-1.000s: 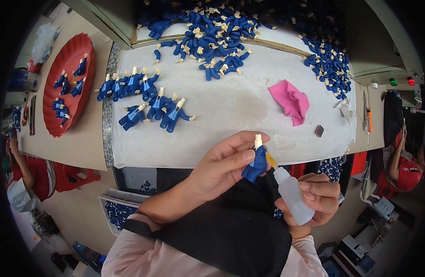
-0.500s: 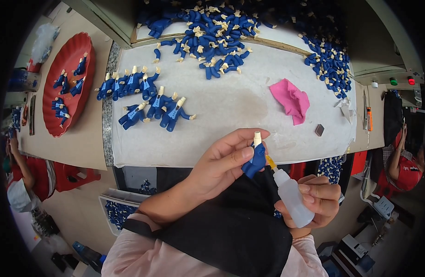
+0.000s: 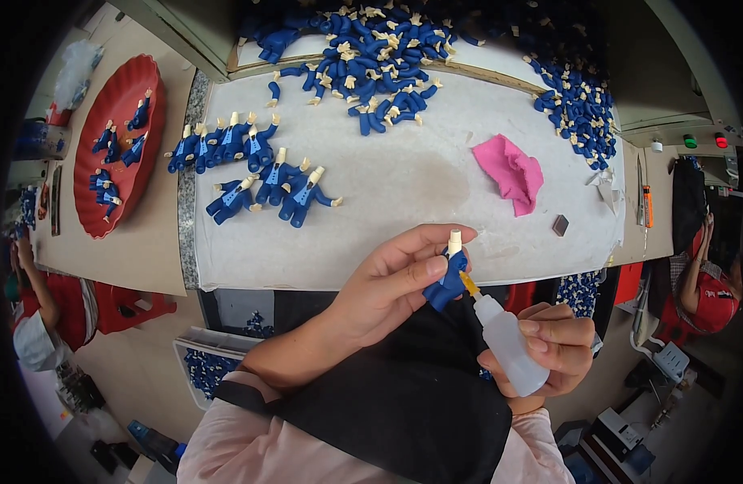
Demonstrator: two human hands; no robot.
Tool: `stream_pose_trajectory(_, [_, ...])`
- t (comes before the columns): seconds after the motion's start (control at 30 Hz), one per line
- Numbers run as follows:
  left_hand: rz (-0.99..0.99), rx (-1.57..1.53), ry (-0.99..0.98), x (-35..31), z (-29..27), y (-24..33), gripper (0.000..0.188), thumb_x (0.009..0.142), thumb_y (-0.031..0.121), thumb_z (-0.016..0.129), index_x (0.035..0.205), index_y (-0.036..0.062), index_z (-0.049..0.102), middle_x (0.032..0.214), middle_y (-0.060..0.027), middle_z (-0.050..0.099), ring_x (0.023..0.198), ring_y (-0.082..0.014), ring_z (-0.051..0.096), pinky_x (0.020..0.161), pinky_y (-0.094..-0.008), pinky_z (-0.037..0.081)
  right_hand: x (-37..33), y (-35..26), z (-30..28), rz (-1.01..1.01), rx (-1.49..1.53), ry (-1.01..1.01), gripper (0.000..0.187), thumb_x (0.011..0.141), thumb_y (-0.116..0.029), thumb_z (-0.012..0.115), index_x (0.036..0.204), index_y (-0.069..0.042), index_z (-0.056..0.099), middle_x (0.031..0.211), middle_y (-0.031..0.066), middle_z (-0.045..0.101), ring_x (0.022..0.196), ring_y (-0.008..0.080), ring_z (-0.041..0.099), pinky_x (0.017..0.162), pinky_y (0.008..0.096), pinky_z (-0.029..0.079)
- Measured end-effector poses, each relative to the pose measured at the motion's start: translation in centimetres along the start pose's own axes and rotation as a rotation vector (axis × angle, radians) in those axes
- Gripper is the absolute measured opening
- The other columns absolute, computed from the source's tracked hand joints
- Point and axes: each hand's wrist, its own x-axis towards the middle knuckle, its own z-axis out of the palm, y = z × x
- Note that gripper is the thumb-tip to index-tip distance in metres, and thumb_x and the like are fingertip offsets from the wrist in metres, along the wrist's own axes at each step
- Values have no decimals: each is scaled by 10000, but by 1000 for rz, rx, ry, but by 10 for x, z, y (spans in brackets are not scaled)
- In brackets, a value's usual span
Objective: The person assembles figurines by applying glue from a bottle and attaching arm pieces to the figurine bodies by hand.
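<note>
Between the thumb and fingers of my left hand (image 3: 387,278) is a blue toy figure body (image 3: 445,284) with a cream neck peg, held upright and tilted a little. My right hand (image 3: 553,347) is wrapped round a white squeeze bottle (image 3: 510,343). The bottle's amber nozzle (image 3: 469,284) points up at the body's side, its tip at or very close to the blue surface. Ahead and to the left, several figure bodies (image 3: 307,196) with arms fitted lie on the white-covered table (image 3: 387,177).
Loose blue arms (image 3: 379,73) are heaped at the back, with another heap (image 3: 577,109) at the back right. A pink cloth (image 3: 510,173) and a small dark block (image 3: 560,225) lie on the right. A red scalloped tray (image 3: 89,189) holds figures at left. Co-workers sit at both sides.
The nozzle tip has shifted slightly up and left along the body's side. My left hand and the figure body have barely moved.
</note>
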Motion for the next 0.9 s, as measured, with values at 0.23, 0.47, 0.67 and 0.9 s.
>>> stream_pose_trajectory(0.23, [21, 40, 10, -1, 1, 1, 314, 855, 133, 458, 1157, 44, 446, 916, -98, 512, 861, -158, 502, 758, -260, 400, 5, -7, -6, 118, 54, -72, 540, 433, -60, 827, 891, -90, 543, 864, 53, 512, 639, 178, 543, 541, 281, 468])
stream_pose_trajectory(0.47, [22, 15, -17, 1, 0, 2, 322, 859, 110, 473, 1167, 30, 430, 1028, -15, 492, 886, -56, 462, 794, -212, 379, 0, 1, -1, 23, -47, 18, 504, 513, -86, 808, 893, -40, 481, 815, 85, 452, 597, 134, 469, 504, 229, 417])
stream_pose_trajectory(0.67, [22, -28, 13, 2, -1, 7, 325, 860, 109, 465, 1171, 27, 419, 989, -29, 500, 895, -85, 484, 792, -234, 393, 11, 4, -2, 24, -31, 9, 462, 568, -145, 789, 852, -53, 437, 793, 89, 448, 601, 127, 470, 537, 219, 420])
stream_pose_trajectory(0.9, [72, -230, 57, -2, -13, 15, 328, 855, 103, 448, 1175, 44, 415, 967, -101, 507, 907, -202, 516, 797, -302, 418, 71, 59, -4, 199, -120, -161, 330, 671, 82, 573, 946, -20, 423, 885, 96, 467, 707, 170, 531, 668, 253, 454])
